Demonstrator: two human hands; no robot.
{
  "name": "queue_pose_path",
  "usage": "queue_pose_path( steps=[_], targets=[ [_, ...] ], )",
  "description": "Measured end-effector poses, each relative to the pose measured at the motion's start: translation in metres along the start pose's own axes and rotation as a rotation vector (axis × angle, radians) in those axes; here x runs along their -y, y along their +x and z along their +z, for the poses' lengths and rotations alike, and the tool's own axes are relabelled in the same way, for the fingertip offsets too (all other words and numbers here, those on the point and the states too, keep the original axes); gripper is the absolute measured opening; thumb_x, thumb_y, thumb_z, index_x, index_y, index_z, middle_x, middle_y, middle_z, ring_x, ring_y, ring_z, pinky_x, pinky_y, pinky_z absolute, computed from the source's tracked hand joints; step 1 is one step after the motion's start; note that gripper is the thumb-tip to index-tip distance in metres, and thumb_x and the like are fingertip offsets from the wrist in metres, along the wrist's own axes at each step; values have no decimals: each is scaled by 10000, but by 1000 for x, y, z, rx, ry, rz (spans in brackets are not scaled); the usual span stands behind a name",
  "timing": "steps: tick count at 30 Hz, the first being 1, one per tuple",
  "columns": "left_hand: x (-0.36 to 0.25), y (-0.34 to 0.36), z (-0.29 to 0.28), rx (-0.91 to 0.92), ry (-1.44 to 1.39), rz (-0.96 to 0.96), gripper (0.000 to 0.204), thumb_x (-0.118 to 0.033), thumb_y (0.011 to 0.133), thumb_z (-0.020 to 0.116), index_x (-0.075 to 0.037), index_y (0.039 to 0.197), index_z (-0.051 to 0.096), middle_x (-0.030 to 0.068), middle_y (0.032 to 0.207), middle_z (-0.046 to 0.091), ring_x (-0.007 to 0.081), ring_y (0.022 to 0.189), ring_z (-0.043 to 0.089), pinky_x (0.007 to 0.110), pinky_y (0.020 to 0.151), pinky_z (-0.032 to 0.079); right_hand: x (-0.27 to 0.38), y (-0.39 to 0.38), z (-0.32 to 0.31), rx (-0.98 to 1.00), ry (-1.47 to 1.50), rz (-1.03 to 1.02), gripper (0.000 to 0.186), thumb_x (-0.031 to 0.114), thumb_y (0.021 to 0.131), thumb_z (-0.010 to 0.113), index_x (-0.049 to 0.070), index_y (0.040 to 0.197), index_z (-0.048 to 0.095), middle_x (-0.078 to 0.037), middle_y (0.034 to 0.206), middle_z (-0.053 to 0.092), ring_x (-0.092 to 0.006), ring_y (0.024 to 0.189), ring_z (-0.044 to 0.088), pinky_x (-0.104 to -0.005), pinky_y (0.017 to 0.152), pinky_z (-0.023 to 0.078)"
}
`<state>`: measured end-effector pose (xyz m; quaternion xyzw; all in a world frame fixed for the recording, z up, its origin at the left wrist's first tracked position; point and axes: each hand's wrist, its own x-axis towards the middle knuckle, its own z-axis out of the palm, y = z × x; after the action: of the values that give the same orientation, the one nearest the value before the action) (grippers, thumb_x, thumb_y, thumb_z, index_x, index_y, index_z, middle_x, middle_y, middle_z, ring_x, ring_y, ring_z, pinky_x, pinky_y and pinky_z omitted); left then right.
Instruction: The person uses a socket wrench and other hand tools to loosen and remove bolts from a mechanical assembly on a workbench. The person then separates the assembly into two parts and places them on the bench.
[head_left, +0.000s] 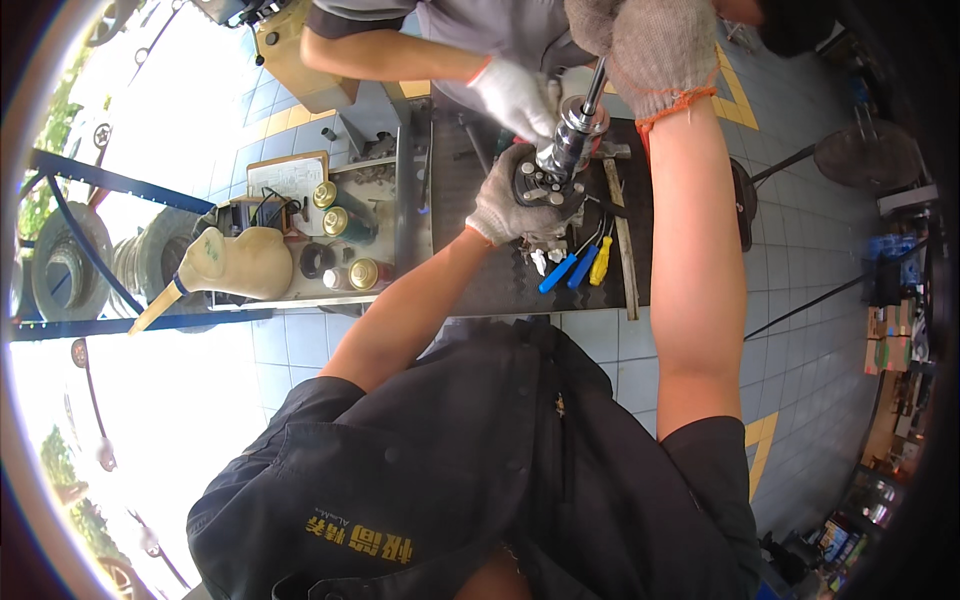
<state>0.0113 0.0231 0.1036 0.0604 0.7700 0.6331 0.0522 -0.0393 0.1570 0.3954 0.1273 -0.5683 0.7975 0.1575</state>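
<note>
Left hand (503, 205) grips one studded hub (543, 188) — three hand tools (582, 267) nearby.

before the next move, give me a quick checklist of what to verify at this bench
1. Left hand gloved and holding the studded metal part: ok.
2. Right hand gloved: ok, at the top of the rod.
3. Right hand's grip closed round the rod: cannot tell, the glove hides it.
4. Co-worker's hand clear of the shiny cylinder: not ok, it is right up against it.
5. Loose tools put away: not ok, two blue screwdrivers and a yellow screwdriver lie on the bench.
</note>
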Motion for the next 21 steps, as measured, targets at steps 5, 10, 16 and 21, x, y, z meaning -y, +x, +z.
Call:
queue_pose_path(
  steps=[5,10,16,21],
  targets=[
    [2,7,0,15,41,103,1259,-494,607,1103,25,1625,572,188,1463,755,284,1349,751,424,1204,585,0,1,-12,-128,0,-30,349,448,1084,896,180,996,691,78,755,581,-52,542,505,-236,489,379],
    [11,7,1,20,-26,80,1255,-481,606,1092,24,1630,570,190,1469,752,284,1362,744,424,1210,577,18,-10,-9,104,70,-65,274,407,1089,888,181,1069,735,77,795,641,-56,546,547,-233,477,404],
    [16,8,0,28,-88,77,1230,-427,609,1104,4,1632,573,169,1433,777,257,1335,752,430,1195,597,9,8,20,-363,-161,-150,258,391,1090,873,175,1038,741,67,758,641,-58,500,523,-233,450,388],
    [13,7,0,214,-227,59,842,-201,794,1033,-41,1528,652,135,1357,816,229,1267,775,430,1100,649,-18,24,-25,238,-295,-359,200,322,1160,789,124,1151,766,32,904,690,-92,710,618,-263,612,491]
  ],
)
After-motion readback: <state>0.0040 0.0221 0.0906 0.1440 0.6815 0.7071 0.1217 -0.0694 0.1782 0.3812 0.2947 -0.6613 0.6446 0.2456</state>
